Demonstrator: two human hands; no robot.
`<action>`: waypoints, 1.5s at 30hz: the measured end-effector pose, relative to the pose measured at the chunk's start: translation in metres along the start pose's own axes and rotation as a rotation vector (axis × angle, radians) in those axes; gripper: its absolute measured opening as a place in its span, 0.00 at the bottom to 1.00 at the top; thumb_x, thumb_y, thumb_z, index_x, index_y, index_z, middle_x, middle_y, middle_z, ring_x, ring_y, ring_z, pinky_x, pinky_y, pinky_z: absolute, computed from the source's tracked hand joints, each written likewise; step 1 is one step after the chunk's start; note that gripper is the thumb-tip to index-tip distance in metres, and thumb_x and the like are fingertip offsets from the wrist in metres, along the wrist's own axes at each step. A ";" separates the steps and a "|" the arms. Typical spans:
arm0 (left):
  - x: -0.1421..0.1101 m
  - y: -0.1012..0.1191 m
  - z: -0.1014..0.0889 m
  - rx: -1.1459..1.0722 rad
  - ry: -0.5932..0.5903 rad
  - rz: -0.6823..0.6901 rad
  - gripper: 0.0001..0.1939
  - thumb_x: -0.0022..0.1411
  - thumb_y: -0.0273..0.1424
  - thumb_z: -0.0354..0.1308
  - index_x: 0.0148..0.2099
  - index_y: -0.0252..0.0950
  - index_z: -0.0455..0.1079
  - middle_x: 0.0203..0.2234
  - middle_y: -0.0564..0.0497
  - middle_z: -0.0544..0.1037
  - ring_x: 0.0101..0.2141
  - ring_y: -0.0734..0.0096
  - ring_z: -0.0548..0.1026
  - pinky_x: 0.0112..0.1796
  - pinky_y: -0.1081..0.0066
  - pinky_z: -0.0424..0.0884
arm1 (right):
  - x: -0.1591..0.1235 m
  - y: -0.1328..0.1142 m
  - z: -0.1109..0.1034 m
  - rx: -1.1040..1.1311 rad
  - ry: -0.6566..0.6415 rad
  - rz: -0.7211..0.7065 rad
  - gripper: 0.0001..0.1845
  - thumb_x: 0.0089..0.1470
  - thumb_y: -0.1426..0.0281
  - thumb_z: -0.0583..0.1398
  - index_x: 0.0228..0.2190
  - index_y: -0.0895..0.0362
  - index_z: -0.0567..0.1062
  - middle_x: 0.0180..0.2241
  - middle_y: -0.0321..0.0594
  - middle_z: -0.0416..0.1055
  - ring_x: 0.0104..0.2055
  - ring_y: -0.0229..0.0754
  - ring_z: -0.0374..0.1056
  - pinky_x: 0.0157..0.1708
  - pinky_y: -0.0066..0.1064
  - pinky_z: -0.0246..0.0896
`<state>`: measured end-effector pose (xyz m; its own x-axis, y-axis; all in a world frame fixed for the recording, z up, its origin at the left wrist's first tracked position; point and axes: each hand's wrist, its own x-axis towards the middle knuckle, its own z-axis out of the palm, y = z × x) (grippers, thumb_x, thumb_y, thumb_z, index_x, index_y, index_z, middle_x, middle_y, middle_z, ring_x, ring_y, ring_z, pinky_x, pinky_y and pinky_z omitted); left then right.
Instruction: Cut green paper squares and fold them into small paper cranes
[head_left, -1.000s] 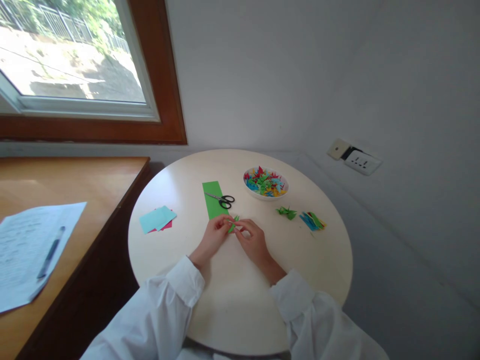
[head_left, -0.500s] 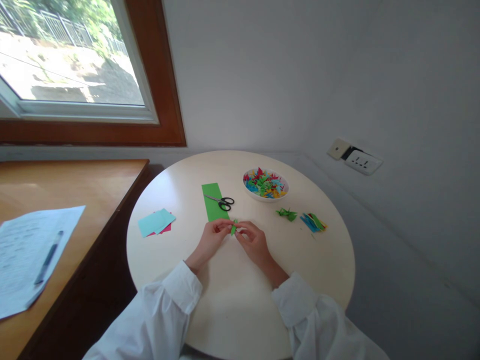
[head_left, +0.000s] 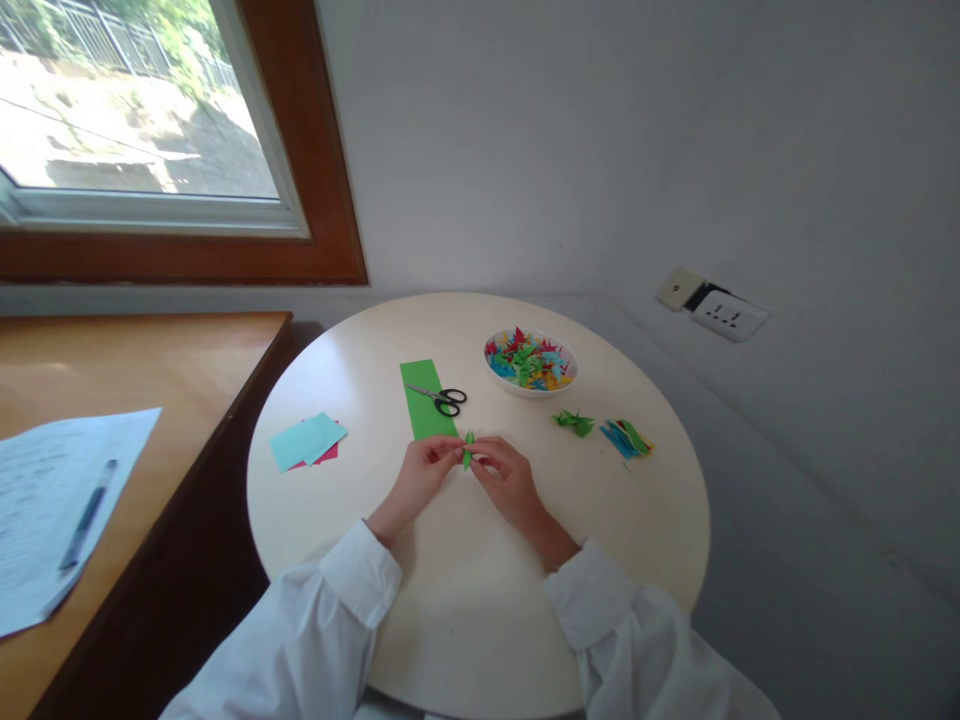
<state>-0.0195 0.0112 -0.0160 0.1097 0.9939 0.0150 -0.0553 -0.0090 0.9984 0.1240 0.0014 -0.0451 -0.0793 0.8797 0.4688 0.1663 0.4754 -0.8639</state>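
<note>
Between my fingertips, over the middle of the round table, is a small folded green paper piece [head_left: 469,452], its pointed ends showing above and below. My left hand [head_left: 424,475] pinches it from the left, and my right hand [head_left: 507,482] pinches it from the right. Fingers partly hide its folds. Just beyond my left hand lies a green paper strip [head_left: 427,410], with black-handled scissors [head_left: 448,402] resting across it. Several folded green paper pieces [head_left: 574,423] lie to the right of my right hand.
A white bowl [head_left: 531,391] of colourful folded paper pieces stands at the back of the white round table [head_left: 480,630]. Light blue paper squares [head_left: 306,441] lie left, coloured paper strips [head_left: 626,440] right. Written sheets [head_left: 45,500] and a pen [head_left: 88,515] are on the wooden desk [head_left: 150,350].
The whole view has shifted slightly. Both hands keep their pinch on the green paper piece, which now looks a little more upright, with its points showing more clearly.
</note>
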 end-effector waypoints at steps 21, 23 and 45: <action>-0.002 0.003 0.000 0.015 -0.053 -0.026 0.07 0.44 0.29 0.64 0.29 0.33 0.76 0.24 0.48 0.79 0.25 0.69 0.73 0.29 0.72 0.68 | 0.005 -0.003 -0.002 0.287 0.047 0.346 0.05 0.38 0.73 0.62 0.25 0.56 0.76 0.27 0.36 0.74 0.30 0.38 0.70 0.32 0.32 0.69; -0.002 0.004 0.000 0.010 -0.064 -0.025 0.08 0.43 0.30 0.65 0.29 0.33 0.76 0.24 0.48 0.79 0.25 0.69 0.73 0.28 0.72 0.67 | 0.005 -0.004 -0.002 0.330 0.040 0.385 0.05 0.38 0.72 0.63 0.24 0.56 0.76 0.27 0.35 0.73 0.30 0.38 0.70 0.31 0.33 0.70; -0.002 0.003 0.001 -0.003 -0.074 -0.047 0.09 0.42 0.32 0.66 0.28 0.33 0.75 0.23 0.48 0.78 0.25 0.69 0.74 0.29 0.72 0.68 | 0.006 -0.007 -0.002 0.289 0.044 0.347 0.05 0.39 0.69 0.64 0.25 0.56 0.76 0.25 0.36 0.73 0.27 0.37 0.69 0.29 0.31 0.68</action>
<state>-0.0189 0.0092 -0.0134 0.1854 0.9823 -0.0279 -0.0514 0.0381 0.9980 0.1242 0.0035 -0.0360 -0.0246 0.9892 0.1445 -0.1065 0.1411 -0.9843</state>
